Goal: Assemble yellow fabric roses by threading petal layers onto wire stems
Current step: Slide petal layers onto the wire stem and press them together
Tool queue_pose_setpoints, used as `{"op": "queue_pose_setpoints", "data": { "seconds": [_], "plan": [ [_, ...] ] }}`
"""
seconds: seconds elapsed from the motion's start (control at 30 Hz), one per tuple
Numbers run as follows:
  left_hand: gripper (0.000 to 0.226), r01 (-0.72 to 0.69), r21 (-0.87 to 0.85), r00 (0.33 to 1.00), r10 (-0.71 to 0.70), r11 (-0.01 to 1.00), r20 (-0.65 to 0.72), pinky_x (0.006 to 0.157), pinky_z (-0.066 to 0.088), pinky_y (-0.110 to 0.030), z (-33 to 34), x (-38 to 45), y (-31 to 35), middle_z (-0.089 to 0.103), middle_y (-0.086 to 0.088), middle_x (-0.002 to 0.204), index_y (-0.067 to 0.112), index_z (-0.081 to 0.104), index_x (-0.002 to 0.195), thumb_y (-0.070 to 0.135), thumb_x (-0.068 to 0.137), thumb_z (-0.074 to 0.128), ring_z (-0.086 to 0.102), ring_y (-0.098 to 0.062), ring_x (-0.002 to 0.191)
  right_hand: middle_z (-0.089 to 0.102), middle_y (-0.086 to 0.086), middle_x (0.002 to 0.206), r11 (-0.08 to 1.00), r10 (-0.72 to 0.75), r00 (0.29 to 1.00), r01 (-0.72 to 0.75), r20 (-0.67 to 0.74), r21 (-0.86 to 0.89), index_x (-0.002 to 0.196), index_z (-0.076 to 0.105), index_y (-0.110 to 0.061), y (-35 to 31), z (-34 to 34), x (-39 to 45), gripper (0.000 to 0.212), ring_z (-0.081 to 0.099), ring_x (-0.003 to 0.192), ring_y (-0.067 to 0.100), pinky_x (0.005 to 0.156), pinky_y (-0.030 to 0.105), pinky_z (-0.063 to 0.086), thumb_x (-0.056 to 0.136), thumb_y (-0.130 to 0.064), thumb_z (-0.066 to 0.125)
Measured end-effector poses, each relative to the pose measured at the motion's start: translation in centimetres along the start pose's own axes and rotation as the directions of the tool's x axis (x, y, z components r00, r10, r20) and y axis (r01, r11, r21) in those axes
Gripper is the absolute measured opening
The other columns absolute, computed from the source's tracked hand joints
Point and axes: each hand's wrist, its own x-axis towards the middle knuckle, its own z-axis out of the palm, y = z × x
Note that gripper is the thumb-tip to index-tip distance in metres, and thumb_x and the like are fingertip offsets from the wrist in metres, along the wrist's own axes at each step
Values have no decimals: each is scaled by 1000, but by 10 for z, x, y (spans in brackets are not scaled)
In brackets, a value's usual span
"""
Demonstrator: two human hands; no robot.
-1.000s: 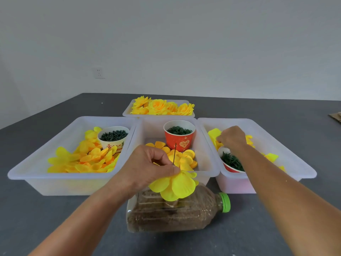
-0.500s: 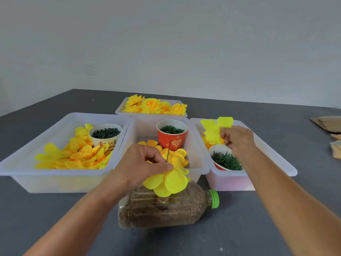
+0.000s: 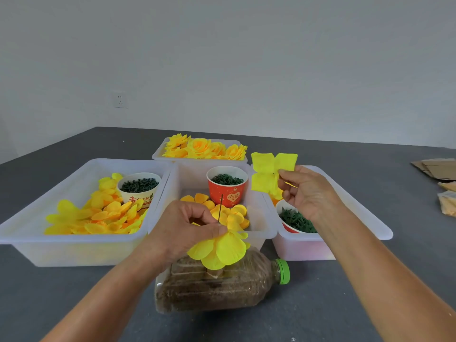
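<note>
Dark grey table [image 3: 74, 304] against a plain pale wall [image 3: 222, 58], with one white wall socket [image 3: 120, 100] low on the left. Four clear tubs in a bunch: left tub [image 3: 74, 253] full of yellow petals, middle tub [image 3: 261, 233] with a red cup [image 3: 228, 193], right tub [image 3: 370, 223], far tub [image 3: 158, 155] holding finished roses [image 3: 204, 149]. Brown-filled bottle [image 3: 222, 290] on its side, close in front. Left hand [image 3: 182, 230] pinching a wire stem [image 3: 220, 208] with petals [image 3: 219, 250] on it, above the bottle. Right hand [image 3: 308, 193] pinching a square petal layer [image 3: 269, 172] above the right tub. Cardboard bits [image 3: 436, 169] far right.
</note>
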Motion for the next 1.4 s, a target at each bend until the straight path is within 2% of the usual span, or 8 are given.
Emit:
{"op": "queue_pose_setpoints", "data": {
  "seconds": [0.1, 0.23, 0.5, 0.67, 0.83, 0.97, 1.23, 1.4],
  "plan": [
    [20, 6, -2, 1000, -6, 1000, 0, 50, 42, -16, 0, 0, 1, 62, 0, 55, 12, 67, 55, 2, 70, 77, 52, -4, 51, 65, 3, 75, 999, 37, 995, -35, 95, -21, 84, 63, -17, 0, 13, -11, 15, 60, 65, 14, 57, 24, 46, 86, -3, 58],
    [22, 6, 8, 1000, -6, 1000, -3, 55, 44, -23, 0, -1, 1, 64, -4, 59, 15, 67, 54, 4, 70, 77, 55, -12, 59, 65, 5, 88, 980, 170, 972, -184, 164, 74, 91, 60, -16, 2, 26, -19, 12, 60, 76, 18, 62, 31, 44, 88, -5, 54],
    [22, 1, 2, 1000, -1, 1000, 6, 53, 43, -19, 0, -1, 1, 62, 1, 57, 16, 67, 54, 4, 70, 77, 53, -8, 56, 63, 12, 80, 988, 151, 981, -152, 119, -4, 87, 60, -9, 13, 43, -28, 8, 59, 63, 21, 43, 24, 49, 87, -1, 58],
    [21, 0, -11, 1000, 0, 1000, 11, 57, 44, -23, -1, 0, -2, 64, -3, 61, 15, 67, 55, 5, 70, 77, 54, -12, 61, 67, 10, 77, 995, 98, 987, -100, 130, 7, 85, 62, -5, 19, 47, -32, 11, 64, 61, 18, 46, 24, 52, 81, 6, 63],
    [19, -2, -10, 1000, 2, 1000, 11, 56, 43, -19, 0, 0, -3, 63, 0, 60, 13, 67, 57, 5, 71, 77, 53, -9, 59, 70, -1, 70, 990, -112, 987, 122, 115, -78, 83, 64, -11, 22, 47, -38, 23, 67, 61, 11, 53, 23, 55, 74, 10, 68],
    [17, -5, -12, 1000, 5, 1000, 6, 57, 43, -20, 0, 1, -3, 63, -1, 61, 12, 67, 59, 4, 71, 77, 53, -9, 60, 71, -10, 66, 914, -344, 922, 373, 179, -161, 77, 67, -19, 24, 47, -48, 28, 66, 61, 2, 55, 15, 51, 75, 9, 68],
    [15, -13, -20, 1000, 13, 1000, 15, 61, 44, -24, 0, 0, -3, 61, -1, 62, 8, 66, 62, 3, 72, 76, 53, -12, 63, 74, 1, 78, 816, -444, 846, 518, 295, -257, 77, 71, -26, 27, 55, -67, 21, 68, 71, 19, 64, 29, 55, 79, -4, 69],
    [13, -3, -17, 1000, 3, 1000, 14, 62, 44, -27, 0, 0, -2, 63, -5, 65, 6, 67, 64, 3, 72, 76, 54, -14, 64, 74, -4, 74, 798, -460, 827, 544, 322, -260, 71, 71, -30, 28, 56, -73, 27, 68, 66, 13, 61, 26, 57, 78, -4, 70]
  ]
}}
